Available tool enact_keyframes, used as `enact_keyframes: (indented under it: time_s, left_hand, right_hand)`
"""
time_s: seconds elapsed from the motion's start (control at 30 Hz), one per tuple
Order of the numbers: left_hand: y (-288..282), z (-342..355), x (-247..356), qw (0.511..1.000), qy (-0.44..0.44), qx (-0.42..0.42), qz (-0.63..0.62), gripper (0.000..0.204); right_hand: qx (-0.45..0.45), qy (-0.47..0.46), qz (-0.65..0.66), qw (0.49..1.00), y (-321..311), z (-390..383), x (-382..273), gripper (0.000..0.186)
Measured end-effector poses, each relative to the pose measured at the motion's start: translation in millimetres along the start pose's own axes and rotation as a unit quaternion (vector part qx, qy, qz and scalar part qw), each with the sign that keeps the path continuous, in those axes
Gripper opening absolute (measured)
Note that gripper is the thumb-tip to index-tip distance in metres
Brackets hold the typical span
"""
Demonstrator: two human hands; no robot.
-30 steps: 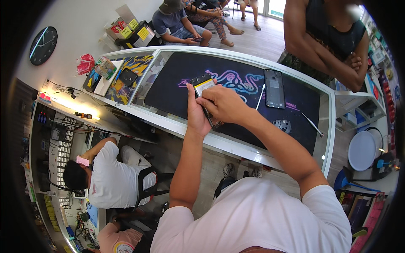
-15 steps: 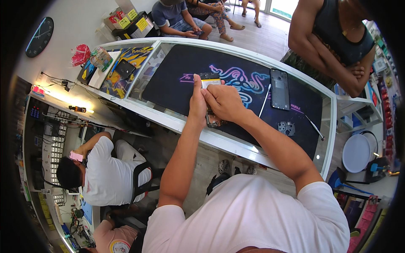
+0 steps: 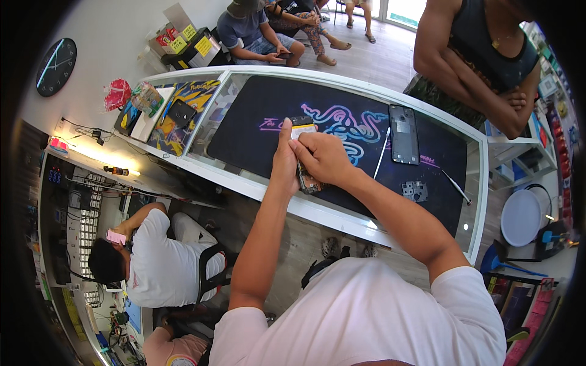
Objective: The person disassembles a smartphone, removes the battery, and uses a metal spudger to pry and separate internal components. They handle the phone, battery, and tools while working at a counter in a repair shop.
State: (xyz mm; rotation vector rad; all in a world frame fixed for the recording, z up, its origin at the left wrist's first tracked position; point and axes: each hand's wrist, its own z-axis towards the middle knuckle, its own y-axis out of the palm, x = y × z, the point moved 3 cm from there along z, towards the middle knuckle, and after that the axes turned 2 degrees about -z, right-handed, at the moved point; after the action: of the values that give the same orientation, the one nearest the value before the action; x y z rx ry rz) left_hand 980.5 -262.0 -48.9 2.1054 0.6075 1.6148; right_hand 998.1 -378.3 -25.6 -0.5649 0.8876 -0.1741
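Observation:
An opened phone (image 3: 304, 125), with a pale battery and exposed board, is gripped over the black mat (image 3: 238, 128). My left hand (image 3: 282, 161) wraps its left side, thumb along the edge. My right hand (image 3: 320, 155) lies over the middle with curled fingers against the battery area, hiding much of it. Right of my hands are a thin white-handled tool (image 3: 381, 153), a dark phone back cover (image 3: 403, 133), a small metal bracket plate (image 3: 414, 191) and a screwdriver (image 3: 458, 188).
The white-framed glass counter (image 3: 475, 235) holds a colourful side mat (image 3: 183, 140) with small items. A person (image 3: 473, 61) stands opposite, arms crossed; others (image 3: 262, 43) sit beyond. Co-workers (image 3: 159, 256) sit behind at a cluttered bench (image 3: 79, 195). A wall clock (image 3: 56, 67) hangs left.
The phone has turned from a diagonal to a more upright angle in my hands, both still on it. The standing person has shifted slightly.

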Motion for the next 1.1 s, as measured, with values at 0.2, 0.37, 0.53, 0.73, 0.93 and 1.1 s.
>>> enact_keyframes:
  time_s: [0.2, 0.37, 0.53, 0.73, 0.93, 1.1]
  left_hand:
    - [5.7, -3.1, -3.1, 0.998, -0.007, -0.012, -0.059, 0.080]
    - [8.1, -4.0, -3.4, 0.999, -0.002, -0.013, -0.039, 0.082]
    - [3.2, -2.0, -4.3, 0.998, -0.001, -0.032, -0.051, 0.083]
    - [6.4, -1.2, -2.4, 0.999, 0.001, -0.029, -0.041, 0.082]
    - [3.5, 0.8, -2.4, 0.999, -0.007, -0.034, -0.040, 0.082]
    - [0.2, 1.4, -2.1, 0.999, 0.004, -0.033, -0.015, 0.080]
  right_hand:
    - [0.016, -0.034, -0.027, 0.999, 3.5, -4.4, -2.5, 0.039]
    - [0.045, -0.029, -0.026, 0.998, 5.1, -6.7, -2.5, 0.039]
    - [0.067, -0.030, -0.005, 0.997, 4.3, -7.9, -6.9, 0.037]
    - [0.067, -0.011, 0.020, 0.998, 2.0, -6.8, -5.7, 0.038]
    - [0.063, -0.002, 0.040, 0.997, 4.9, -6.1, -0.6, 0.042]
    - [0.059, 0.021, 0.043, 0.997, 5.6, -6.4, -0.3, 0.042]
